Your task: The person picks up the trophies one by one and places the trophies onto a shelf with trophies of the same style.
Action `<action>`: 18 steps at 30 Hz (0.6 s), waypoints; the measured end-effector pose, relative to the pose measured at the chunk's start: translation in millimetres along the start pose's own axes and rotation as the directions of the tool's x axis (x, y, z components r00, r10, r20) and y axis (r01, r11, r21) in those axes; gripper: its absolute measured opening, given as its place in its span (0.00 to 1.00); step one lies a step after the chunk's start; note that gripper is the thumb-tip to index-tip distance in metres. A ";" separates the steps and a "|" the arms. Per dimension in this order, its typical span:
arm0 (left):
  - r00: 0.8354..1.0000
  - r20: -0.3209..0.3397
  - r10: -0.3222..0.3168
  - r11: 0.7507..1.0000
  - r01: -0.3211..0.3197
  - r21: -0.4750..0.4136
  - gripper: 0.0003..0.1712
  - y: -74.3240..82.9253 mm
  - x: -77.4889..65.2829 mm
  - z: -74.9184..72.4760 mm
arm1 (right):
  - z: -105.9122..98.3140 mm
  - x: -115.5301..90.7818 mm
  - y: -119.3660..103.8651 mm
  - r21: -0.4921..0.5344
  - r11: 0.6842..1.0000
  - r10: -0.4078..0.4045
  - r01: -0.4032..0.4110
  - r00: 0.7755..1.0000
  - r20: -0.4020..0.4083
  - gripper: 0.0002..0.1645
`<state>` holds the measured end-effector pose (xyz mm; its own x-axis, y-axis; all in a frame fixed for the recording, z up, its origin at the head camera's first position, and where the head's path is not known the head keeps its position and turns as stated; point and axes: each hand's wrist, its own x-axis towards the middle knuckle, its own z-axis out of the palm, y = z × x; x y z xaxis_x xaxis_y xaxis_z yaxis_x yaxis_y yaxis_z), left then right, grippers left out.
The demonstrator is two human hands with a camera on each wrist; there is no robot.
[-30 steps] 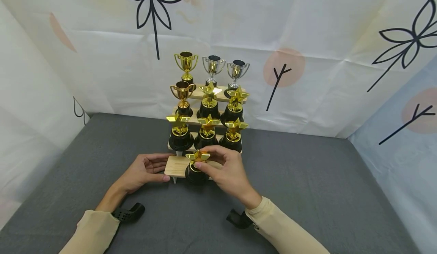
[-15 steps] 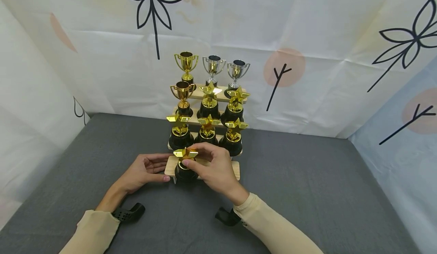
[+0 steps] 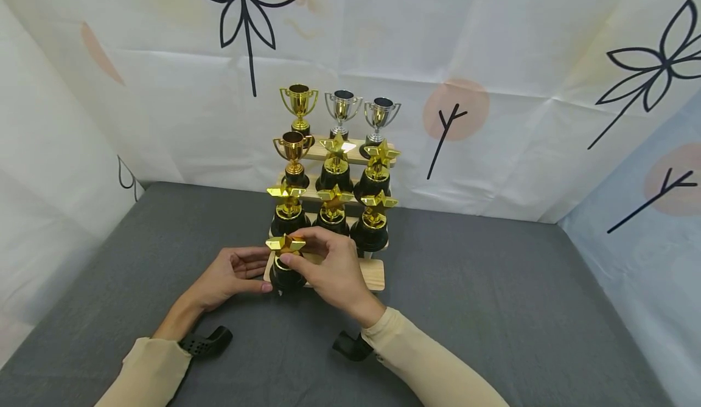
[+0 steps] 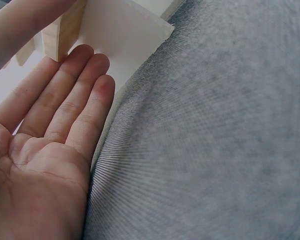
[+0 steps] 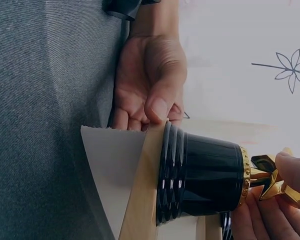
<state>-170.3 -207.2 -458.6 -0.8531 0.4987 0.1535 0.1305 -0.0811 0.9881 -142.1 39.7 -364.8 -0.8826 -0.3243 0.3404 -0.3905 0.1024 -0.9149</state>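
A gold star trophy (image 3: 287,273) on a black base stands at the left end of the lowest wooden shelf (image 3: 372,275). My right hand (image 3: 331,271) pinches its star between thumb and fingers. In the right wrist view the black base (image 5: 205,175) meets the wooden board (image 5: 142,185). At the shelf's left end is my left hand (image 3: 229,278), palm turned toward the stand, its fingers fairly straight. The left wrist view shows the left hand's fingertips (image 4: 104,86) by the board's end (image 4: 60,35), with a white support (image 4: 122,35) behind.
Higher tiers carry more star trophies (image 3: 374,218), a bronze cup (image 3: 293,151), a gold cup (image 3: 299,103) and silver cups (image 3: 381,115). Grey cloth (image 3: 493,309) covers the table. A printed white sheet (image 3: 493,30) hangs behind.
My right hand has slid the star trophy leftward along the lowest shelf, from near its middle to its left end. The left hand has stayed in place.
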 end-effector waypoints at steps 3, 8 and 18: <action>1.000 -0.001 0.002 1.000 -0.002 -0.004 0.39 -0.5 -0.2 -0.4 | 1.9 1.2 -0.3 0.016 1.000 0.003 -0.003 1.000 0.004 0.19; 1.000 -0.002 0.000 1.000 0.000 -0.008 0.39 -1.3 0.1 -0.9 | 4.5 2.9 -0.4 0.024 1.000 0.006 -0.006 1.000 0.006 0.19; 0.998 -0.042 -0.042 0.998 0.044 0.051 0.42 1.8 -2.4 1.0 | 7.2 4.5 2.3 0.018 1.000 0.002 -0.002 1.000 -0.001 0.19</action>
<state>-167.6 -207.7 -457.2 -0.8781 0.4652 0.1120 0.1185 -0.0153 0.9928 -145.1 31.7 -367.0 -0.8837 -0.3232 0.3384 -0.3838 0.0866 -0.9194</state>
